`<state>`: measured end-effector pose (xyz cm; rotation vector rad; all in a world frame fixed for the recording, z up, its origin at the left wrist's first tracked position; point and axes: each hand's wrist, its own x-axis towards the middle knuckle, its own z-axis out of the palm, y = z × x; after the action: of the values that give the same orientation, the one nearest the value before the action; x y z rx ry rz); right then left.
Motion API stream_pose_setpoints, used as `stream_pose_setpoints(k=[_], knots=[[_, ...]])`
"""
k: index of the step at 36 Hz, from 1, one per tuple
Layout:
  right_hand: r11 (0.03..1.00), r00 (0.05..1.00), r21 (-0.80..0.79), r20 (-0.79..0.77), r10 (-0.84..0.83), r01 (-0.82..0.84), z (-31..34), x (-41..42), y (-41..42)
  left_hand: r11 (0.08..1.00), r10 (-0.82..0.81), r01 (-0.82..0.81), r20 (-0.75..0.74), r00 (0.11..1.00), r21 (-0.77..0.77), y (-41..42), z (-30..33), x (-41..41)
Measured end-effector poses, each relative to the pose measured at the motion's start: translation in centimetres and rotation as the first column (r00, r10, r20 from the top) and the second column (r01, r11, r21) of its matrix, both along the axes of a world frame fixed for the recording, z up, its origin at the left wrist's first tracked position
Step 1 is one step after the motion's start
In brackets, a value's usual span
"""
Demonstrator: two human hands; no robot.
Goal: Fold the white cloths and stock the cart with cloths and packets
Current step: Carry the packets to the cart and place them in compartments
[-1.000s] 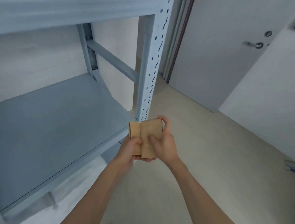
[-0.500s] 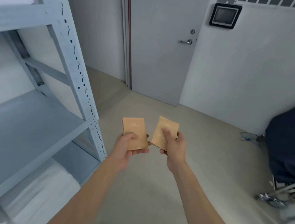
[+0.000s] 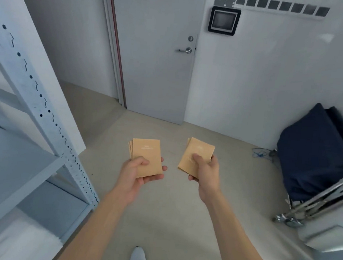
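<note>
View has swung right off the rack (image 3: 45,107) toward the door (image 3: 157,67), and the hands have drifted apart. Cart (image 3: 316,161) sits at the right wall. Left hand (image 3: 136,172) grips a small stack of tan packets (image 3: 147,156), right hand (image 3: 206,171) pinches another stack (image 3: 195,152), both over the floor.

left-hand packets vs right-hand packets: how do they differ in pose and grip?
The left-hand packets sit nearly upright and square to the camera; the right-hand packets are tilted clockwise. The left hand cradles its stack from below, thumb at the lower left; the right hand pinches its stack at the lower right, thumb pressed on the face. The left stack is fanned at its left edge; the right stack shows less offset. Both are tan, faintly printed, held apart above the floor.
</note>
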<state>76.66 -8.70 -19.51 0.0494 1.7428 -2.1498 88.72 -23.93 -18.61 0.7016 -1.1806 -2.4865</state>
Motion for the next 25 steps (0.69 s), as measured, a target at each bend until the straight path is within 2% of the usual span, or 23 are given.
stream_pose_setpoints(k=[13,25], knots=[[0.989,1.000,0.148,-0.015,0.015,-0.013,-0.1,-12.9,-12.6,0.995,0.027,-0.020,-0.068,0.997,0.094,-13.7,-2.8,-12.9],[0.993,0.999,0.112,-0.028,0.032,-0.028,1.4,-22.7,-24.1,0.998,-0.047,0.050,-0.074,0.996,0.044,-24.3,0.6,-23.9]])
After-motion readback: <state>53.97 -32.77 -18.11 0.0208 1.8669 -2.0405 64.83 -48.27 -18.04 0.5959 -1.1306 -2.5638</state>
